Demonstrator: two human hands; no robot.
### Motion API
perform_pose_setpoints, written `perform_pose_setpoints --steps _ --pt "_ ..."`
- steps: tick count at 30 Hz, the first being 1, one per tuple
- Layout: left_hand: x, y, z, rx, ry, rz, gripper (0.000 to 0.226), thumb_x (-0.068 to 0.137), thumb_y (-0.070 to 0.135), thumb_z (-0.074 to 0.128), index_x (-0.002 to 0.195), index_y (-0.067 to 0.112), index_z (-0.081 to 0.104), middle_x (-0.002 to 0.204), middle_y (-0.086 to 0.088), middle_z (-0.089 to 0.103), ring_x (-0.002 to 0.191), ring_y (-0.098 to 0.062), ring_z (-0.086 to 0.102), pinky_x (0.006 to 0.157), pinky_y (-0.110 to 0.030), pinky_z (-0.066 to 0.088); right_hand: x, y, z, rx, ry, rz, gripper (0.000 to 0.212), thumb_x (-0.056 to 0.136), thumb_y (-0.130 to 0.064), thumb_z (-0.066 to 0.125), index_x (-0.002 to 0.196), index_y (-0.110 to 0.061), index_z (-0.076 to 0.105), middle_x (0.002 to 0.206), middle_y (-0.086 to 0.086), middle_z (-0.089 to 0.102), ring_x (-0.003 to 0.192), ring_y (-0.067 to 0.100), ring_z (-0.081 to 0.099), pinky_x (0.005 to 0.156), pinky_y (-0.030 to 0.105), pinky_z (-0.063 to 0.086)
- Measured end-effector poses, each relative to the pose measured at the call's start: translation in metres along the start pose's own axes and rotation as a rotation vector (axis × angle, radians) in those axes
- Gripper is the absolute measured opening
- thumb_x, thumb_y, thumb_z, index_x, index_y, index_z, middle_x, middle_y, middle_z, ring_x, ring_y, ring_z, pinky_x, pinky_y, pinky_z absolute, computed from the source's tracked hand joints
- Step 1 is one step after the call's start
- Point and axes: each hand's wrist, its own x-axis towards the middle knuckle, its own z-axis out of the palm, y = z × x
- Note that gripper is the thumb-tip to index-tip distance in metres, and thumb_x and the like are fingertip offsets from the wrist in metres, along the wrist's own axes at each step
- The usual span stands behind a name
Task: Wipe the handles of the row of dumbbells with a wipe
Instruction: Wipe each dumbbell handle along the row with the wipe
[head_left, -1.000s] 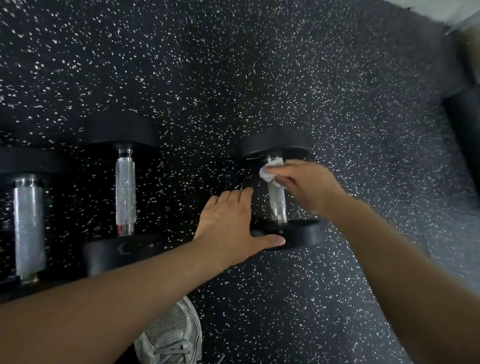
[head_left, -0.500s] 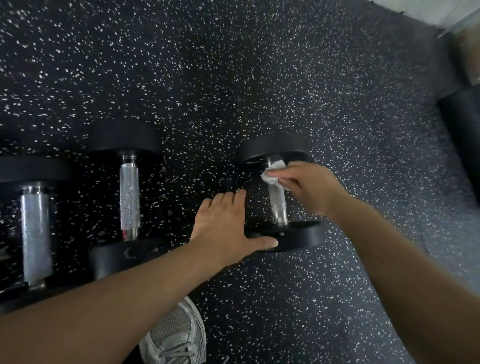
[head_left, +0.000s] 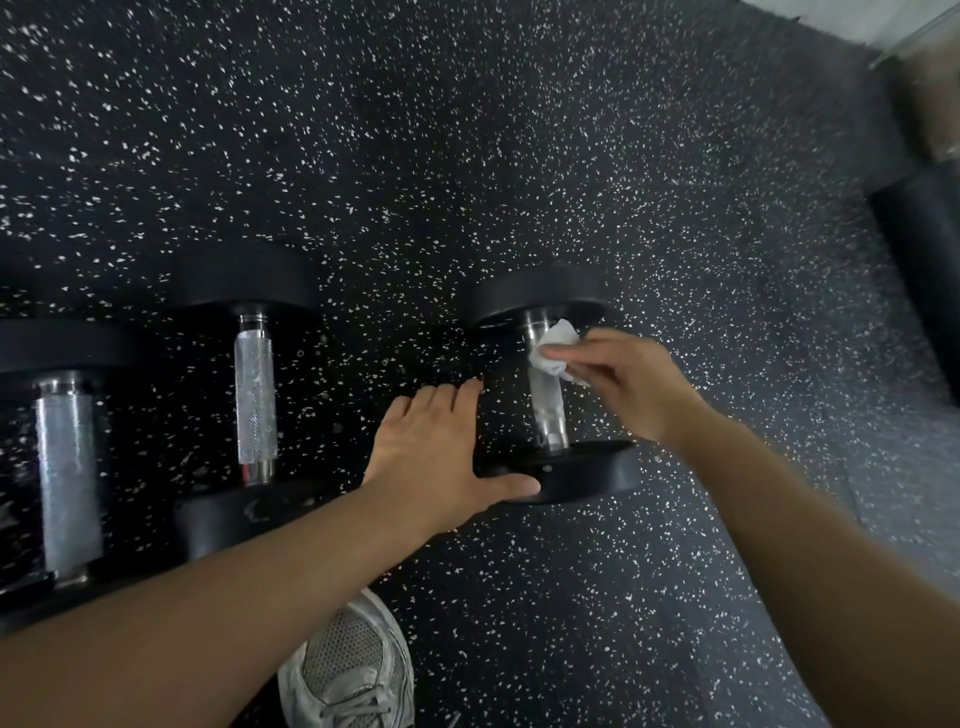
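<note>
Three black dumbbells with knurled silver handles lie in a row on the speckled floor. My right hand (head_left: 631, 387) pinches a crumpled white wipe (head_left: 555, 349) against the upper end of the right dumbbell's handle (head_left: 548, 410). My left hand (head_left: 436, 454) lies flat with fingers spread, its thumb pressed on the near black head (head_left: 587, 475) of that dumbbell. The middle dumbbell's handle (head_left: 254, 400) and the left dumbbell's handle (head_left: 67, 478) are untouched.
A grey mesh sneaker (head_left: 348, 670) stands on the floor below my left forearm. A black cylindrical object (head_left: 930, 244) lies at the right edge, beside a pale wall base at the top right. Speckled rubber floor (head_left: 467, 156) stretches beyond the dumbbells.
My right hand with the wipe has stayed near the top of the right handle, shifting slightly. The view has drifted a little, and my left hand keeps its place on the near head.
</note>
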Motion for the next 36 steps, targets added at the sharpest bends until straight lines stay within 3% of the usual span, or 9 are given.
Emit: perform_pose_setpoints --steps 7,11,15,19,22,26,31,33,36 --pt "-0.007 -0.01 0.0 -0.014 0.018 0.022 0.118 0.072 0.094 0.042 0.16 0.021 0.014 0.159 0.001 0.036 0.148 -0.02 0.031 0.124 -0.042 0.021 -0.006 -0.001 0.012 -0.073 -0.301 -0.052 0.034 0.099 -0.025 0.059 0.127 -0.042 0.066 0.107 -0.016 0.067 0.098 0.009 0.065 0.098 0.04 0.051" --pt "-0.017 -0.006 0.001 -0.075 0.067 0.097 0.108 0.077 0.093 0.034 0.159 0.026 0.014 0.16 0.006 0.034 0.148 -0.014 0.028 0.126 -0.038 0.017 -0.006 -0.009 0.011 -0.013 -0.376 -0.019 0.032 0.1 -0.02 0.059 0.122 -0.04 0.071 0.115 -0.012 0.067 0.107 0.011 0.063 0.105 0.041 0.047" --pt "-0.018 0.007 0.001 -0.137 0.057 0.075 0.111 0.075 0.095 0.026 0.159 0.023 0.016 0.16 0.006 0.033 0.148 -0.014 0.028 0.126 -0.04 0.016 -0.008 -0.016 0.019 0.077 -0.302 -0.038 0.029 0.099 -0.023 0.06 0.123 -0.036 0.071 0.108 -0.013 0.068 0.101 0.01 0.064 0.1 0.037 0.05" --pt "-0.01 0.004 0.0 -0.119 0.07 0.05 0.115 0.072 0.098 0.028 0.158 0.022 0.017 0.159 0.003 0.036 0.147 -0.017 0.032 0.125 -0.041 0.022 -0.003 -0.019 0.018 0.093 -0.022 -0.107 0.039 0.095 -0.031 0.052 0.131 -0.036 0.064 0.094 -0.021 0.062 0.079 0.0 0.062 0.075 0.023 0.052" --pt "-0.013 -0.006 -0.002 -0.124 0.06 0.042 0.12 0.069 0.099 0.03 0.159 0.022 0.015 0.161 0.003 0.034 0.149 -0.017 0.029 0.126 -0.042 0.021 0.012 -0.016 0.022 0.071 0.1 -0.066 0.04 0.098 -0.031 0.05 0.134 -0.044 0.06 0.101 -0.01 0.069 0.076 0.006 0.064 0.073 0.032 0.058" --pt "-0.018 -0.02 -0.005 -0.104 0.06 0.041 0.12 0.068 0.098 0.032 0.159 0.023 0.014 0.162 0.003 0.033 0.15 -0.017 0.028 0.125 -0.041 0.018 0.011 -0.022 0.032 0.039 -0.094 -0.118 0.042 0.099 -0.017 0.059 0.136 -0.038 0.062 0.102 -0.015 0.061 0.088 0.004 0.059 0.085 0.032 0.053" --pt "-0.025 -0.03 -0.011 -0.116 0.083 0.053 0.118 0.068 0.096 0.039 0.159 0.023 0.018 0.159 0.005 0.037 0.148 -0.015 0.031 0.124 -0.038 0.019 0.01 -0.025 0.015 0.093 -0.577 -0.051 0.037 0.1 -0.012 0.056 0.121 -0.038 0.073 0.1 -0.02 0.065 0.095 0.002 0.061 0.088 0.025 0.047" --pt "-0.025 -0.032 -0.015 -0.101 0.077 0.062 0.118 0.068 0.095 0.039 0.159 0.023 0.017 0.16 0.005 0.036 0.148 -0.015 0.03 0.124 -0.038 0.019 0.016 -0.029 0.017 0.173 -0.477 -0.04 0.037 0.101 -0.013 0.056 0.122 -0.039 0.071 0.103 -0.014 0.068 0.096 0.008 0.064 0.088 0.028 0.05" --pt "-0.026 -0.035 -0.018 -0.091 0.069 0.062 0.117 0.068 0.094 0.04 0.159 0.023 0.016 0.159 0.004 0.036 0.148 -0.016 0.03 0.123 -0.039 0.019 0.028 -0.03 0.024 0.239 -0.059 -0.028 0.039 0.101 -0.014 0.057 0.128 -0.04 0.068 0.103 -0.014 0.065 0.083 -0.001 0.061 0.076 0.017 0.047"
